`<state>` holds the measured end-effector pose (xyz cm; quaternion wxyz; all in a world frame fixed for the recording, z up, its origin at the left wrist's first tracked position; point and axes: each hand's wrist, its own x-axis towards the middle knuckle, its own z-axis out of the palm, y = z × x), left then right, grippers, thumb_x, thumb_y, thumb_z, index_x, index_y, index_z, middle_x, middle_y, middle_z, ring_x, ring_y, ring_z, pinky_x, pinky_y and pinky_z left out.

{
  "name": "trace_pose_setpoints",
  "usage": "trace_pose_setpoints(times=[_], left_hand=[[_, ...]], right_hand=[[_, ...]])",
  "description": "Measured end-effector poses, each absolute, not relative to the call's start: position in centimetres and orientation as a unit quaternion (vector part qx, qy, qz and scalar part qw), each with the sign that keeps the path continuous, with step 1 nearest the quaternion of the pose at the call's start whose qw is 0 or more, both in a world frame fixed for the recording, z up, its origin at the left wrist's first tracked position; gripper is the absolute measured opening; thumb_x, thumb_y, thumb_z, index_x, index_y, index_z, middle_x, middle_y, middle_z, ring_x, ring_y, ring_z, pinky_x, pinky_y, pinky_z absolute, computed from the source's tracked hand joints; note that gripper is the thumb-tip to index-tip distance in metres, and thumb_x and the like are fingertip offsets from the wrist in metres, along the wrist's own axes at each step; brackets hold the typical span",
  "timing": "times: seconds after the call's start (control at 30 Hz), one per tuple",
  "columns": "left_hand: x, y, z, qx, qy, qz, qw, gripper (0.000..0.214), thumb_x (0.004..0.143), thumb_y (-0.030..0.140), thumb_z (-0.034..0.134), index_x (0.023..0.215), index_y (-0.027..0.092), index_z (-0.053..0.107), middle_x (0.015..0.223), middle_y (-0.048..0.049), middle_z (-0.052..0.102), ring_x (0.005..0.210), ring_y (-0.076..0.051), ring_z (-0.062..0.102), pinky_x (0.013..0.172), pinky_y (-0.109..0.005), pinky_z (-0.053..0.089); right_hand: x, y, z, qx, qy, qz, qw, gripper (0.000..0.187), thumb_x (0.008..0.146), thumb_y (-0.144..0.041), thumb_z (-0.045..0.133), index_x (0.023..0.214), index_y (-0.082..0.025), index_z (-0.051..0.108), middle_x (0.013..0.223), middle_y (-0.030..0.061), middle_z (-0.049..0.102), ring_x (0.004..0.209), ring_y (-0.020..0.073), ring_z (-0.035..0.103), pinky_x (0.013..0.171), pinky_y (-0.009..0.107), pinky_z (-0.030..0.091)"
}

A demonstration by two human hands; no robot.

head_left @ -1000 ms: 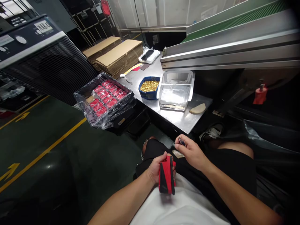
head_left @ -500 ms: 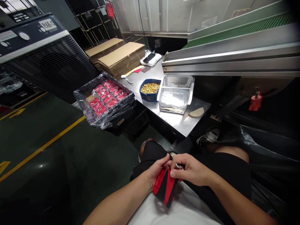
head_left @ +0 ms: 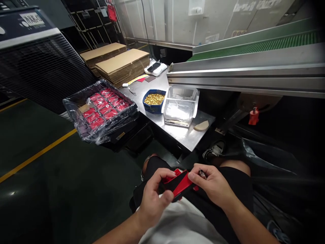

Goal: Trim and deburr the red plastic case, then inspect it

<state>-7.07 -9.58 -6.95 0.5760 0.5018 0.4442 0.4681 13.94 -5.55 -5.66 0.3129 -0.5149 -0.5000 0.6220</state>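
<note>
Over my lap I hold a red-and-black part, wedge-shaped, with a black face and red sides. My left hand grips its left end, thumb below and fingers along the upper edge. At the other end, my right hand is closed, with thumb and fingertips pinching the red corner. A small shiny metal piece shows among the right fingers; I cannot tell whether it is a tool or something worn. The part's underside is hidden.
A steel table ahead carries a blue bin of small gold-coloured pieces, a clear divided tray and cardboard stacks. Left of it, a plastic-lined crate holds red pieces. A green conveyor slopes above right.
The part has turned to lie more sideways and risen slightly. My left hand has shifted its grip to the left end. The whole view has swung a little to the right.
</note>
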Motion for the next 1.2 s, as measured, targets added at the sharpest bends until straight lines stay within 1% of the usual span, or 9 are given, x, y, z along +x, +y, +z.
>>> trace_pose_setpoints(times=[0.13,0.23,0.37,0.4,0.63,0.9,1.03,1.13,1.2], left_hand=[[-6.8,-10.3,-6.4,0.546,0.455,0.467,0.527,0.043,0.081,0.042,0.074,0.119,0.027,0.059,0.104,-0.0033,0.065,0.086,-0.016,0.062,0.077,-0.025,0.050],[-6.7,-10.2,-6.4,0.573,0.450,0.463,0.505,0.039,0.083,0.035,0.073,0.119,0.028,0.062,0.107,-0.0028,0.068,0.089,-0.017,0.065,0.079,-0.026,0.051],[-6.9,-9.5,-6.1,0.622,0.431,0.415,0.504,0.044,0.085,0.033,0.071,0.128,0.029,0.060,0.121,-0.0049,0.070,0.106,-0.023,0.066,0.093,-0.031,0.051],[-7.0,-9.3,-6.0,0.630,0.432,0.404,0.504,0.046,0.085,0.033,0.071,0.129,0.030,0.060,0.122,-0.0050,0.069,0.107,-0.023,0.066,0.094,-0.032,0.050],[-6.8,-9.2,-5.9,0.618,0.470,0.371,0.508,0.056,0.076,0.042,0.080,0.125,0.028,0.057,0.116,-0.0042,0.066,0.098,-0.022,0.065,0.087,-0.030,0.051],[-6.0,-9.1,-5.8,0.548,0.532,0.349,0.544,0.051,0.071,0.046,0.082,0.109,0.023,0.057,0.100,-0.0022,0.064,0.082,-0.017,0.060,0.072,-0.026,0.048],[-5.9,-9.1,-5.9,0.505,0.546,0.350,0.570,0.047,0.072,0.045,0.082,0.105,0.022,0.058,0.094,-0.0011,0.065,0.081,-0.016,0.058,0.073,-0.026,0.047],[-6.2,-9.2,-6.3,0.479,0.553,0.352,0.585,0.051,0.070,0.046,0.084,0.106,0.022,0.058,0.091,-0.0008,0.065,0.079,-0.016,0.058,0.071,-0.026,0.047],[-6.4,-9.2,-6.5,0.467,0.556,0.357,0.588,0.055,0.068,0.046,0.086,0.107,0.022,0.057,0.090,-0.0012,0.066,0.078,-0.016,0.059,0.071,-0.026,0.048]], right_hand=[[13.9,-6.0,-4.4,-0.521,-0.495,0.621,0.312,0.037,0.082,-0.052,0.069,0.067,-0.019,0.066,0.057,-0.0012,0.054,0.056,0.0109,0.044,0.053,0.027,0.032],[13.9,-6.3,-4.0,-0.535,-0.487,0.618,0.307,0.038,0.080,-0.054,0.070,0.066,-0.019,0.066,0.057,-0.0013,0.053,0.055,0.0111,0.044,0.052,0.027,0.033],[14.0,-6.3,-3.9,-0.550,-0.492,0.610,0.290,0.039,0.080,-0.055,0.069,0.066,-0.019,0.065,0.056,-0.0006,0.055,0.055,0.0117,0.044,0.052,0.028,0.032],[14.0,-6.3,-4.0,-0.553,-0.491,0.608,0.288,0.040,0.080,-0.055,0.068,0.065,-0.018,0.064,0.056,-0.0007,0.054,0.055,0.0116,0.044,0.052,0.028,0.032],[13.6,-6.0,-4.8,-0.561,-0.446,0.633,0.293,0.043,0.077,-0.057,0.071,0.064,-0.017,0.060,0.056,-0.0015,0.053,0.056,0.0108,0.042,0.053,0.028,0.030],[13.8,-5.7,-5.8,-0.556,-0.435,0.642,0.300,0.045,0.077,-0.057,0.071,0.063,-0.017,0.057,0.057,-0.0018,0.054,0.057,0.0108,0.043,0.056,0.028,0.031],[13.7,-5.3,-6.2,-0.552,-0.453,0.637,0.291,0.046,0.079,-0.057,0.069,0.062,-0.017,0.056,0.058,-0.0025,0.052,0.058,0.0103,0.041,0.056,0.028,0.030],[13.6,-5.0,-6.0,-0.542,-0.458,0.648,0.277,0.046,0.081,-0.057,0.068,0.063,-0.017,0.056,0.056,-0.0041,0.047,0.055,0.0087,0.035,0.053,0.027,0.026],[13.5,-4.7,-6.0,-0.529,-0.464,0.657,0.271,0.045,0.083,-0.058,0.064,0.067,-0.017,0.060,0.058,-0.0033,0.050,0.055,0.0089,0.036,0.053,0.027,0.028]])
